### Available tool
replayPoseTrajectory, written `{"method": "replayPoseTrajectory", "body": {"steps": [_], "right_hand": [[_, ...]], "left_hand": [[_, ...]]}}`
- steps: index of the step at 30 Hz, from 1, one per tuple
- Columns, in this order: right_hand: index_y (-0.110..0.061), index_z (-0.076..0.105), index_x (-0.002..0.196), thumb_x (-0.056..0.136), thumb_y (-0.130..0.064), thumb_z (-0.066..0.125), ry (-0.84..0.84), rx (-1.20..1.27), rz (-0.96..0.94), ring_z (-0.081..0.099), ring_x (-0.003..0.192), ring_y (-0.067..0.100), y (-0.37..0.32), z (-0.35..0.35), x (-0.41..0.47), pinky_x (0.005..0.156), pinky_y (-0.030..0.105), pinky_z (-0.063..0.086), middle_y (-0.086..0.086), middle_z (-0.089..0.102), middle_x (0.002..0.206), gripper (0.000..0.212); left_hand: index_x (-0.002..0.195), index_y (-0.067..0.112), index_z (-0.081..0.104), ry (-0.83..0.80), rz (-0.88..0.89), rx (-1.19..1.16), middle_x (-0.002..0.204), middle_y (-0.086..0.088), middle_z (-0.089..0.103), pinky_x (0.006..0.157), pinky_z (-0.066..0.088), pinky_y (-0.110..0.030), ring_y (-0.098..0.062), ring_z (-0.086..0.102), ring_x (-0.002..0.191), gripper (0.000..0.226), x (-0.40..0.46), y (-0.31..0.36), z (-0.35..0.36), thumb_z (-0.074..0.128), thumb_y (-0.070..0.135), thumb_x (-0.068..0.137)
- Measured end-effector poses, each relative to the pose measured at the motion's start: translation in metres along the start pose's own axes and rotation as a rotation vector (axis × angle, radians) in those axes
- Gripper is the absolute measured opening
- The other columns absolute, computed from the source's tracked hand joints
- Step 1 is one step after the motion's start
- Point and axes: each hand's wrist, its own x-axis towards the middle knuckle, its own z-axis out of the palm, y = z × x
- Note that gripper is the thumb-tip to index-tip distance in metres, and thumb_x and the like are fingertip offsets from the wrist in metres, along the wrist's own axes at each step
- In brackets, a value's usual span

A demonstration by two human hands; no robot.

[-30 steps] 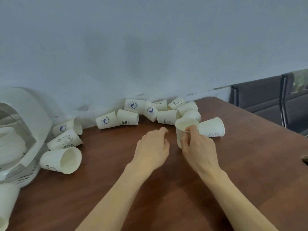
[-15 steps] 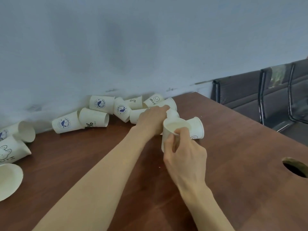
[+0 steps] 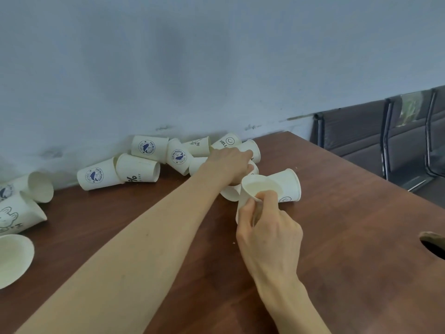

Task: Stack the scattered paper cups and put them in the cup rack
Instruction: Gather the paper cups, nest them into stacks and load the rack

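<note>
Surface: brown wood-grain table (image 3: 349,249) is filling the lower view and butting against a pale blue-grey wall (image 3: 192,68); a dark cut-out hole (image 3: 433,247) is showing near its right edge.
Held cup: upright paper cup (image 3: 258,189) is standing mouth-up near the table's middle, with its pale inside facing the camera.
Right hand: right hand (image 3: 269,230) is pinching the near rim of the upright paper cup, thumb and forefinger curled over the edge.
Left hand: left hand (image 3: 228,167) is reaching across into the pile just behind, fingers curling round a lying cup (image 3: 232,192) whose pale end is peeking out under the palm.
Smiley cup: smiley cup (image 3: 289,186) is lying on its side just right of the upright paper cup, touching it.
Pile by the wall: whale-logo cups (image 3: 149,148) and a "HELLO" cup (image 3: 226,141) are lying tumbled together along the wall's foot.
Left edge: bunny cup (image 3: 16,215) and more toppled ones are lying well apart from the hands.
Room: dark grey chairs (image 3: 361,131) are standing beyond the table's far right corner.
Wall marks: scuffs and grey smudges are showing low on the paint.
</note>
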Motion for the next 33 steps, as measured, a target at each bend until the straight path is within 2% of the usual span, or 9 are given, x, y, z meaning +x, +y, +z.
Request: {"method": "replayPoseTrajectory", "body": {"steps": [6, 11, 15, 17, 20, 23, 27, 33], "right_hand": [[-0.013, 0.05, 0.08, 0.085, -0.02, 0.053, -0.004, 0.01, 0.006, 0.045, 0.039, 0.023, -0.002, -0.001, -0.001, 0.047, 0.024, 0.025, -0.003, 0.044, 0.045, 0.009], [-0.012, 0.051, 0.08, 0.086, -0.021, 0.051, -0.015, 0.038, -0.043, 0.045, 0.039, 0.022, -0.01, -0.001, -0.003, 0.047, 0.023, 0.024, -0.003, 0.044, 0.044, 0.01], [-0.011, 0.054, 0.083, 0.088, -0.025, 0.047, -0.068, 0.07, -0.096, 0.049, 0.042, 0.025, -0.015, 0.001, -0.007, 0.047, 0.024, 0.026, -0.002, 0.047, 0.046, 0.016], [-0.012, 0.055, 0.086, 0.089, -0.028, 0.046, -0.113, 0.111, -0.131, 0.052, 0.044, 0.026, -0.015, 0.002, -0.008, 0.044, 0.026, 0.032, -0.001, 0.049, 0.047, 0.019], [-0.012, 0.054, 0.089, 0.09, -0.023, 0.052, -0.168, 0.156, -0.16, 0.055, 0.048, 0.028, -0.017, 0.0, -0.01, 0.044, 0.034, 0.043, 0.001, 0.053, 0.05, 0.011], [-0.011, 0.056, 0.092, 0.089, -0.019, 0.058, -0.192, 0.192, -0.172, 0.059, 0.052, 0.03, -0.02, -0.003, -0.014, 0.049, 0.038, 0.049, 0.005, 0.06, 0.056, 0.009], [-0.01, 0.059, 0.092, 0.089, -0.027, 0.047, -0.163, 0.177, -0.254, 0.057, 0.05, 0.029, -0.026, -0.006, -0.019, 0.046, 0.036, 0.047, 0.005, 0.059, 0.055, 0.021], [-0.004, 0.064, 0.081, 0.09, -0.02, 0.049, -0.054, 0.243, -0.5, 0.049, 0.042, 0.028, -0.077, -0.015, -0.025, 0.043, 0.032, 0.04, 0.004, 0.052, 0.049, 0.024]], "left_hand": [[0.109, 0.017, 0.048, 0.054, -0.057, -0.115, 0.102, -0.008, 0.055, 0.072, 0.032, -0.037, -0.03, 0.052, 0.096, 0.024, -0.034, -0.012, -0.015, 0.033, 0.034, 0.1], [0.106, 0.017, 0.052, 0.204, -0.153, -0.27, 0.109, -0.009, 0.059, 0.073, 0.034, -0.037, -0.032, 0.052, 0.104, 0.025, -0.073, -0.025, -0.033, 0.035, 0.034, 0.1], [0.103, 0.016, 0.051, 0.317, -0.233, -0.36, 0.103, -0.006, 0.061, 0.074, 0.041, -0.04, -0.031, 0.051, 0.098, 0.024, -0.115, -0.036, -0.044, 0.035, 0.034, 0.1], [0.102, 0.017, 0.05, 0.352, -0.288, -0.402, 0.095, -0.006, 0.061, 0.073, 0.043, -0.041, -0.031, 0.051, 0.093, 0.022, -0.14, -0.041, -0.047, 0.035, 0.034, 0.1], [0.1, 0.016, 0.05, 0.416, -0.345, -0.429, 0.084, -0.006, 0.06, 0.074, 0.046, -0.043, -0.032, 0.053, 0.088, 0.021, -0.179, -0.048, -0.046, 0.037, 0.033, 0.1], [0.095, 0.021, 0.046, 0.444, -0.408, -0.469, 0.084, -0.003, 0.061, 0.073, 0.048, -0.045, -0.032, 0.055, 0.084, 0.02, -0.22, -0.058, -0.042, 0.036, 0.037, 0.099], [0.095, 0.024, 0.047, 0.489, -0.462, -0.492, 0.085, 0.001, 0.064, 0.075, 0.048, -0.046, -0.03, 0.058, 0.083, 0.02, -0.275, -0.076, -0.045, 0.036, 0.04, 0.098], [0.097, 0.022, 0.05, 0.553, -0.52, -0.466, 0.09, 0.002, 0.064, 0.076, 0.048, -0.045, -0.025, 0.057, 0.086, 0.02, -0.329, -0.106, -0.057, 0.037, 0.037, 0.099]]}}
